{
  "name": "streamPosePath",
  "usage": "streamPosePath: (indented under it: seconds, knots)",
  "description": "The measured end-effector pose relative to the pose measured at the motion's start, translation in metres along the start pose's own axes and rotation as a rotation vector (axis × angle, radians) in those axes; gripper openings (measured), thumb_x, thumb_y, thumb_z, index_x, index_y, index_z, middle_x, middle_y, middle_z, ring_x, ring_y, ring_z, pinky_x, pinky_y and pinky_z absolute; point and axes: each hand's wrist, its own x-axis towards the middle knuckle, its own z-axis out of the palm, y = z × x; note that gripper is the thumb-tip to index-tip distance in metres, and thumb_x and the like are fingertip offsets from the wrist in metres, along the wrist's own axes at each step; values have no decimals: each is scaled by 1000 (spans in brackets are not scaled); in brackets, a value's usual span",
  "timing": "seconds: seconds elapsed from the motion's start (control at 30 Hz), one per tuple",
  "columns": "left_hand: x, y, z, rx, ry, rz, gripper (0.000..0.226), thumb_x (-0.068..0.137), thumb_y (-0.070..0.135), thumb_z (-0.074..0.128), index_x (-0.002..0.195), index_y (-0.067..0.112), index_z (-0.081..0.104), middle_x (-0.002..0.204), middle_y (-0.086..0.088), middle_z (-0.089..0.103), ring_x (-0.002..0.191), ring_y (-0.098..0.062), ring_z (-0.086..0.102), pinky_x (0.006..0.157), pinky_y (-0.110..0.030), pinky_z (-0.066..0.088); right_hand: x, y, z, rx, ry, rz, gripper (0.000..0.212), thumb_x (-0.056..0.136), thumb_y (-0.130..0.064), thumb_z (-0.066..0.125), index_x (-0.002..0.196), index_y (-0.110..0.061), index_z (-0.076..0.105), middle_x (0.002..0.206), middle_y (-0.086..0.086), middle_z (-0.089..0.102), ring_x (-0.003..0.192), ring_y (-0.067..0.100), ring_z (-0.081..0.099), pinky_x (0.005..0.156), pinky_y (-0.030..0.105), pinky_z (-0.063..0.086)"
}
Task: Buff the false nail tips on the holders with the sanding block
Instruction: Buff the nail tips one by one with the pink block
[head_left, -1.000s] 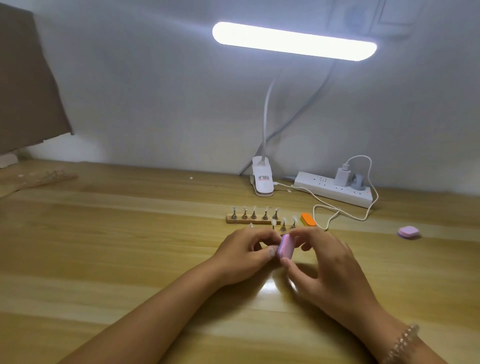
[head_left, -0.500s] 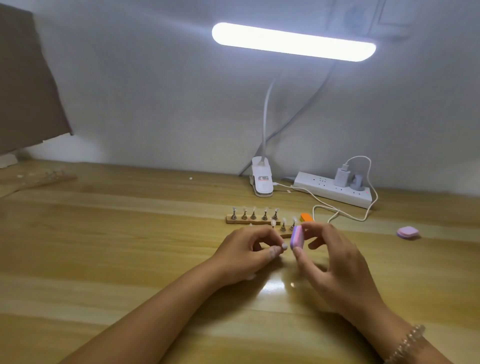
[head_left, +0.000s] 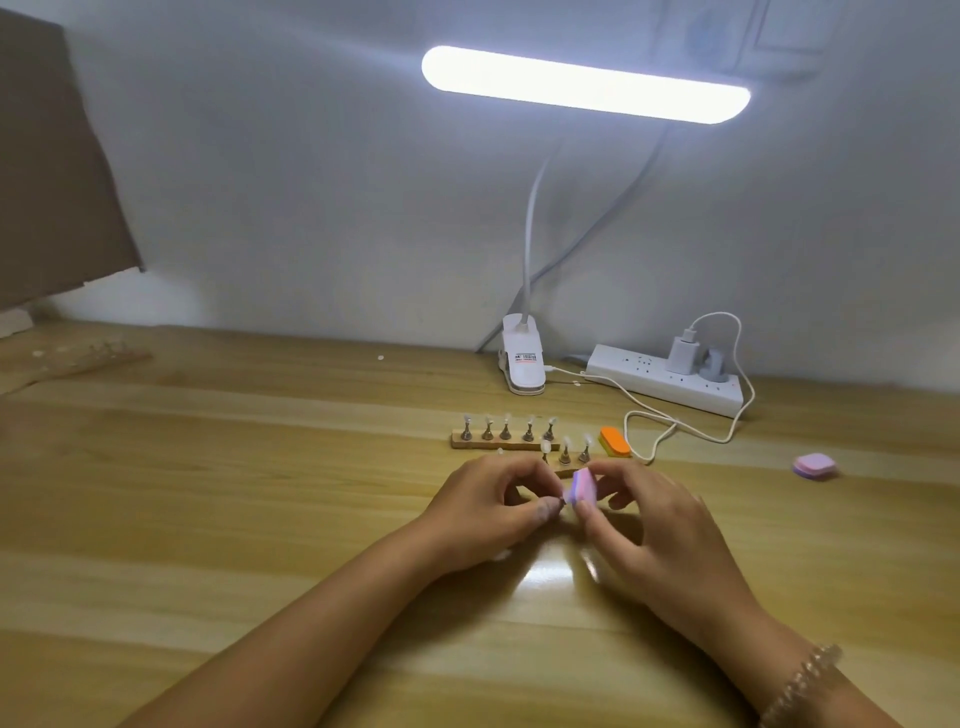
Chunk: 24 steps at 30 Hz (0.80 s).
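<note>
Near the middle of the wooden counter (head_left: 208, 493), the right grip (head_left: 660, 535) pinched the pink-and-purple sanding block (head_left: 583, 486) between thumb and forefinger, its other fingers loosely curled. The left grip (head_left: 483, 514) was pressed together around what looked like a single holder (head_left: 561, 500), nearly hidden by the fingertips; the block sat just beside it, and contact could not be made out. Just beyond the hands lay a far wooden strip (head_left: 506, 442) carrying five upright holders with pale nail tips. A nearer strip (head_left: 565, 458) showed three more and was partly covered by the hands. An orange block (head_left: 614, 441) lay touching or just right of that strip. A second pink block (head_left: 814, 465) sat well apart to the right.
</note>
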Motion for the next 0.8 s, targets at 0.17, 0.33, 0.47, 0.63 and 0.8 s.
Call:
streamPosePath:
  seconds: [0.17, 0.33, 0.47, 0.63, 0.8]
  knots:
    - [-1, 2, -1, -43, -30, -16, 12, 91, 7, 65, 92, 18, 68, 57, 28, 59, 47, 5, 50, 42, -13, 38, -5, -6, 1, -28, -27, -77, 26, 80, -44, 65, 102, -31, 59, 90, -23, 59, 82, 0, 57, 77, 37, 46]
    - [0, 3, 0, 0, -36, -7, 8, 92, 15, 70, 92, 23, 69, 55, 30, 59, 44, 7, 50, 45, -10, 34, 0, 2, -1, 13, -9, 33, 24, 82, -46, 69, 97, -30, 59, 87, -20, 59, 83, 3, 57, 80, 42, 47]
    - [0, 2, -1, -16, -39, -23, 14, 90, 10, 68, 89, 24, 67, 55, 27, 60, 44, 6, 49, 46, -15, 35, -4, -5, 0, -18, -46, -58, 28, 79, -53, 65, 96, -32, 58, 87, -23, 58, 81, 0, 56, 76, 37, 46]
    - [1, 2, -1, 20, -19, -14, 8, 90, 19, 71, 90, 27, 70, 61, 27, 62, 48, 6, 51, 50, -18, 37, 0, 2, -2, 3, -5, 25, 24, 80, -44, 71, 97, -31, 59, 88, -20, 59, 83, 2, 57, 79, 42, 48]
    - [0, 2, -1, 5, -26, -28, 16, 90, 13, 68, 87, 29, 67, 57, 28, 60, 46, 6, 50, 49, -21, 36, -2, -4, -1, -9, -37, -36, 27, 80, -52, 68, 96, -32, 58, 89, -22, 59, 81, 0, 57, 77, 37, 46]
